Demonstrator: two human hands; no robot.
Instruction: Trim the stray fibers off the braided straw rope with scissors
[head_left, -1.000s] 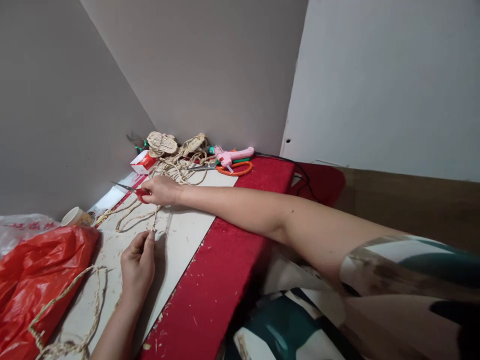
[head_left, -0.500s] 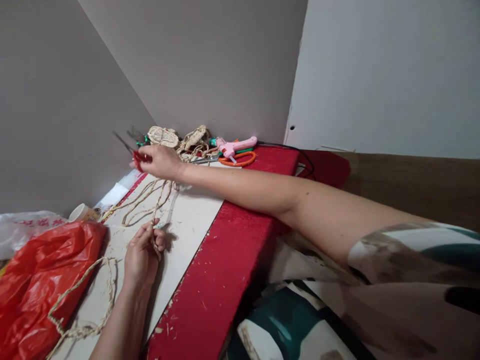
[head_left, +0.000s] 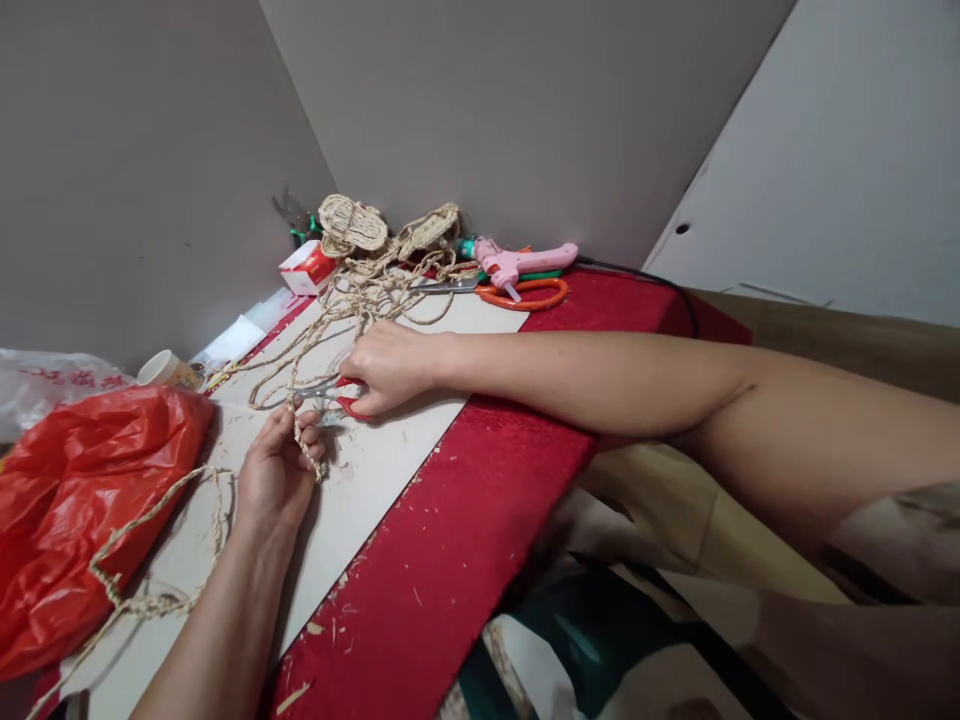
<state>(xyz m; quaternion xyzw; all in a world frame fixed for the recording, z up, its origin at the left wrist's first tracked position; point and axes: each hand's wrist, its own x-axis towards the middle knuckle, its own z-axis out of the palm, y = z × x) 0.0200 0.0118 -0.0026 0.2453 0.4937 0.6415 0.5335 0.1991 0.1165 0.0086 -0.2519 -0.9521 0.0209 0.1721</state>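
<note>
My left hand [head_left: 281, 455] is closed on a braided straw cord [head_left: 305, 445], whose short end hangs past the fingers. From there the cord runs up in loose loops across the white board [head_left: 405, 440]. In my right hand [head_left: 386, 370] are small scissors with red handles [head_left: 351, 395]; their metal blades point left and lie at the cord just above my left fingertips. Whether the blades touch the cord I cannot tell. More of the braided cord [head_left: 161, 605] curls on the board at the lower left, partly over a red plastic bag.
A red plastic bag [head_left: 97, 510] and a paper cup [head_left: 166, 370] stand at the left. Along the back are woven straw pieces [head_left: 352, 225], pliers [head_left: 296, 218], a small red-white box [head_left: 307, 268], orange-handled scissors [head_left: 525, 294] and a pink glue gun [head_left: 525, 262]. Straw scraps litter the red cloth [head_left: 405, 560].
My right hand has brought the red-handled scissors down from the back of the table to the cord at my left hand. The left hand still holds the cord. The view has shifted slightly.
</note>
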